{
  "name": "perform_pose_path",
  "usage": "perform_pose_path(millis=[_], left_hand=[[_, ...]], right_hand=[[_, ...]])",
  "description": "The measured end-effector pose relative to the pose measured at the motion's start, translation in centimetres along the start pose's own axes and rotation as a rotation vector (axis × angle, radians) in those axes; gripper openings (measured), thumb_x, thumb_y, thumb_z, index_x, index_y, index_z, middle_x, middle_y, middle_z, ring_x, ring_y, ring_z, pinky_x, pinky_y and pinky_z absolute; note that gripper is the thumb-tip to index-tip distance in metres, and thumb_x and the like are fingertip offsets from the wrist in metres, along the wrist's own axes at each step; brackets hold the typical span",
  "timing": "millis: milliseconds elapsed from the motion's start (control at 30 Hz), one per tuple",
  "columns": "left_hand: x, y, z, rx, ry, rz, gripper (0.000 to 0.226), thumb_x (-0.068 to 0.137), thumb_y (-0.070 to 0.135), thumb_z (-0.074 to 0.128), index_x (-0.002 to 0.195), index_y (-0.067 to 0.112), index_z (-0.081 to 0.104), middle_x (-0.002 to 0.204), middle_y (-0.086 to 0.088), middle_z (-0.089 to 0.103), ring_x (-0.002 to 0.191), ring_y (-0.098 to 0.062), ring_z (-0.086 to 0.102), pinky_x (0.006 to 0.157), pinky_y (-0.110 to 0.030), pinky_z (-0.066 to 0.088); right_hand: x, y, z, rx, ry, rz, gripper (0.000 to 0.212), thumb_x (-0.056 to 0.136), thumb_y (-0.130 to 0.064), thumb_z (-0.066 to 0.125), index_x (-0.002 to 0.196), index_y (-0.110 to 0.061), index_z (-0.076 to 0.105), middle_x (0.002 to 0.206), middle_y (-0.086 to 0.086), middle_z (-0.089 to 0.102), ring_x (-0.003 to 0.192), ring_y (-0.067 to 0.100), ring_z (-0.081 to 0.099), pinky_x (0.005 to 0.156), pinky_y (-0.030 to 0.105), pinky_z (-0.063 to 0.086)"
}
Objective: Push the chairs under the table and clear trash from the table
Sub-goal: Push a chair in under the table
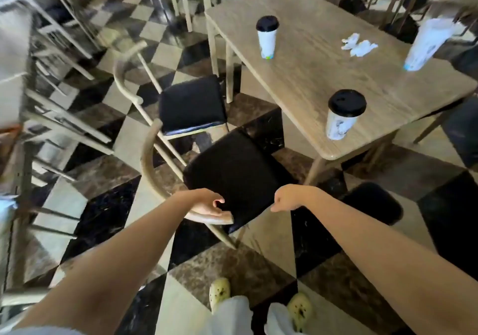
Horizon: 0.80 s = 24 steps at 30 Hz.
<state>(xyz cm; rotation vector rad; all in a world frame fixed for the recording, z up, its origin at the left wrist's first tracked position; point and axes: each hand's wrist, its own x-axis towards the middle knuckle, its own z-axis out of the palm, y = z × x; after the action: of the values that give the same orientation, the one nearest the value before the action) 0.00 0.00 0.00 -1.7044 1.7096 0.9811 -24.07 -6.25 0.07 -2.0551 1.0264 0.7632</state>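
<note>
Checkered floor [103, 221] in black, cream and brown ran under everything, w/ blurred furniture at the 9 and 12 o'clock edges. Near chair [232, 177], black seat, curved wood back, stood pulled out from the table [323, 58], which lay toward 1 o'clock of it. Left hand [209, 203] rested on the near end of the chair's back rail, fingers curled over it, thumb lifted, a loose grasp. Right hand [284, 201] was clenched in a fist just beside the seat's near-right corner; couldn't tell if it touched the chair or held anything. Second chair [191, 102], same type, sat at 11 o'clock of the first, also out from the table edge. On the table: lidded cup [341, 117] near the closest corner, another lidded cup [267, 37] toward the far-left side, crumpled tissue [359, 45] mid-table, blurred tall cup [426, 45] at the right edge. Person's pale shoes [219, 293] showed at 6 o'clock.
</note>
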Motion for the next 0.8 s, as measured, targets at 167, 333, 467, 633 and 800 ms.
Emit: perform_pose_path(millis=[167,333,467,633,800], left_hand=[[-0.6,-6.2,3.2,0.143,0.084,0.037,0.057,0.089,0.030,0.058,0.143,0.024,0.040,0.140,0.001,0.052,0.130,-0.022,0.047,0.102,-0.035,0.039],[0.4,-11.8,4.3,0.406,0.260,0.169,0.060,0.088,0.027,0.059,0.143,0.028,0.038,0.142,0.005,0.051,0.129,-0.018,0.046,0.109,-0.035,0.029],[1.7,-16.5,3.3,0.459,0.379,0.250,0.046,0.090,0.025,0.055,0.135,0.027,0.049,0.131,0.005,0.060,0.122,-0.018,0.052,0.109,-0.036,0.032],[3.0,-21.2,1.2,0.545,0.390,0.301,0.046,0.090,0.030,0.056,0.135,0.025,0.050,0.136,0.005,0.056,0.130,-0.017,0.047,0.114,-0.039,0.025],[3.7,-24.1,-1.0,0.579,0.392,0.328,0.044,0.090,0.028,0.057,0.134,0.027,0.050,0.136,0.005,0.056,0.130,-0.019,0.046,0.115,-0.042,0.024]], right_hand=[[3.2,-6.9,1.6,0.047,0.032,-0.080,0.035,0.099,-0.034,0.045,0.089,-0.003,0.058,0.083,0.011,0.057,0.073,0.023,0.056,0.061,0.029,0.037],[7.5,-14.5,4.3,0.103,0.123,-0.148,0.043,0.095,-0.038,0.050,0.125,-0.006,0.052,0.118,0.014,0.063,0.103,0.030,0.060,0.083,0.039,0.047],[11.5,-19.2,6.3,0.096,0.273,-0.082,0.046,0.091,-0.042,0.055,0.119,-0.005,0.049,0.119,0.014,0.059,0.110,0.035,0.058,0.087,0.046,0.047],[15.0,-23.2,7.4,0.074,0.485,0.024,0.057,0.093,-0.048,0.050,0.136,-0.011,0.040,0.125,0.008,0.059,0.115,0.030,0.057,0.092,0.046,0.045],[17.8,-26.6,6.4,0.131,0.605,0.085,0.045,0.095,-0.042,0.052,0.127,-0.012,0.046,0.118,0.008,0.063,0.108,0.028,0.063,0.085,0.042,0.051]])
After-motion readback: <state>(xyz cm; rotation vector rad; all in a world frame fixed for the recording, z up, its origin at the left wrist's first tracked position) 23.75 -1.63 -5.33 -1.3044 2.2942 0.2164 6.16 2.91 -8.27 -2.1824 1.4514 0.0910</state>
